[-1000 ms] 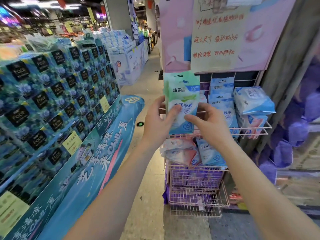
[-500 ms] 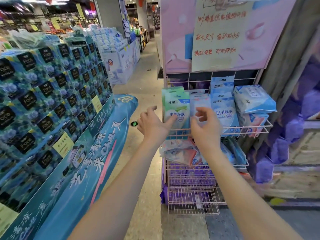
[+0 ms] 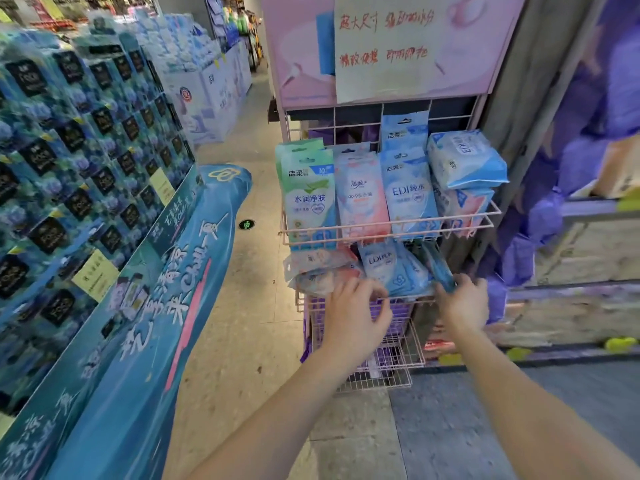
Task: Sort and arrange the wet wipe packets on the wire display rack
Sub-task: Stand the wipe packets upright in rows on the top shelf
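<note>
Right fingers (image 3: 465, 284) pinch teal packet (image 3: 439, 268), left fingers (image 3: 363, 289) unclear, pink wire rack (image 3: 381, 233), shop aisle (image 3: 249, 306)

Green packet (image 3: 308, 199), pink packet (image 3: 361, 202), blue packet (image 3: 410, 197) stand upright in top basket (image 3: 388, 233).

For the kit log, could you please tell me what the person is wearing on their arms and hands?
Nothing that shows. The left hand and right hand have no gloves, and no ring, watch or bracelet is visible. The left forearm and right forearm have no sleeve anywhere in view.
</note>
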Action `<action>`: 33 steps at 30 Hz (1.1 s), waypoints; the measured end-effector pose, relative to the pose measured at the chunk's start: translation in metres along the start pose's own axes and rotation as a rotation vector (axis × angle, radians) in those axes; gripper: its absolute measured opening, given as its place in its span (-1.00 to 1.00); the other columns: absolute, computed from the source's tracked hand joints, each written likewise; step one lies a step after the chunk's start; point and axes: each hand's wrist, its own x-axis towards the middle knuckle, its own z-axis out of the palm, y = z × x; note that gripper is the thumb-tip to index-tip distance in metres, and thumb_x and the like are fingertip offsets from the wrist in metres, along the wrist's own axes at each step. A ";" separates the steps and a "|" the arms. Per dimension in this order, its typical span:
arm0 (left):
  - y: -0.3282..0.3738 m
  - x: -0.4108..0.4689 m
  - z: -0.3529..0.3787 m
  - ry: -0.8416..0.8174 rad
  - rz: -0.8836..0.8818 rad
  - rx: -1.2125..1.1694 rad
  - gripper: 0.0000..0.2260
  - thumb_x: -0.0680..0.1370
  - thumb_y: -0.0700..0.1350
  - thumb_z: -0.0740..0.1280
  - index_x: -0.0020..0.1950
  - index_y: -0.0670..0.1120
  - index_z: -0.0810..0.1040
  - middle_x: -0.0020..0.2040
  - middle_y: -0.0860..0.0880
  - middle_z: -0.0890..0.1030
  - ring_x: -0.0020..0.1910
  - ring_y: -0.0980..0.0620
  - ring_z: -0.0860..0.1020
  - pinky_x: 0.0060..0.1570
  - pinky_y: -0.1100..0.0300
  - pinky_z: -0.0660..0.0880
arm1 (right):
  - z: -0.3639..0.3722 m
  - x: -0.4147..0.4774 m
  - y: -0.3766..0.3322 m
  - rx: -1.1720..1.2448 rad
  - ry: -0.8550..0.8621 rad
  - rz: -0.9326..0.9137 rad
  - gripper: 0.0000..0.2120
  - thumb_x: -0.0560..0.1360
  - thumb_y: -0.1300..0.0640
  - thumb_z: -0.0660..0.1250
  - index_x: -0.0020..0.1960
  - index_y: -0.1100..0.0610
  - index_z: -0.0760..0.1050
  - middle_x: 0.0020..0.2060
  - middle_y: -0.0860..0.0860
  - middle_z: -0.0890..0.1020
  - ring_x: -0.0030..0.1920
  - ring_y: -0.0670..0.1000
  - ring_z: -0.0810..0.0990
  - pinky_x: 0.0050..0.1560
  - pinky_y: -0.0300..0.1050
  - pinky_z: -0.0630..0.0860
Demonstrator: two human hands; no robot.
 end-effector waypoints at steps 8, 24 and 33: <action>0.027 0.010 0.022 -0.218 -0.496 -0.526 -0.63 0.67 0.14 0.27 0.41 0.00 0.41 0.03 0.19 0.57 -0.09 0.09 0.59 0.05 0.02 0.59 | -0.013 -0.027 -0.005 0.311 0.179 -0.357 -0.86 0.45 0.29 0.47 -0.02 0.29 0.60 0.01 0.20 0.54 0.02 0.22 0.57 0.05 0.02 0.48; -0.008 -0.022 0.017 -0.009 -0.510 -0.670 -0.71 0.60 -0.14 0.32 0.31 0.06 0.54 0.16 0.06 0.70 0.08 0.12 0.69 0.10 0.01 0.66 | -0.035 -0.110 -0.041 0.695 -0.473 -0.285 -0.66 0.56 0.20 0.40 0.30 -0.01 0.48 0.11 -0.15 0.64 0.07 -0.21 0.62 0.03 -0.33 0.55; 0.008 -0.005 -0.085 0.307 -0.178 -0.514 -0.74 0.64 -0.18 0.37 0.23 0.15 0.55 0.09 0.11 0.66 0.05 0.20 0.63 0.06 0.21 0.59 | -0.082 -0.116 -0.144 1.061 -0.406 -0.426 -0.64 0.52 0.33 0.46 0.20 0.01 0.52 0.03 -0.06 0.69 0.02 -0.12 0.67 0.03 -0.19 0.59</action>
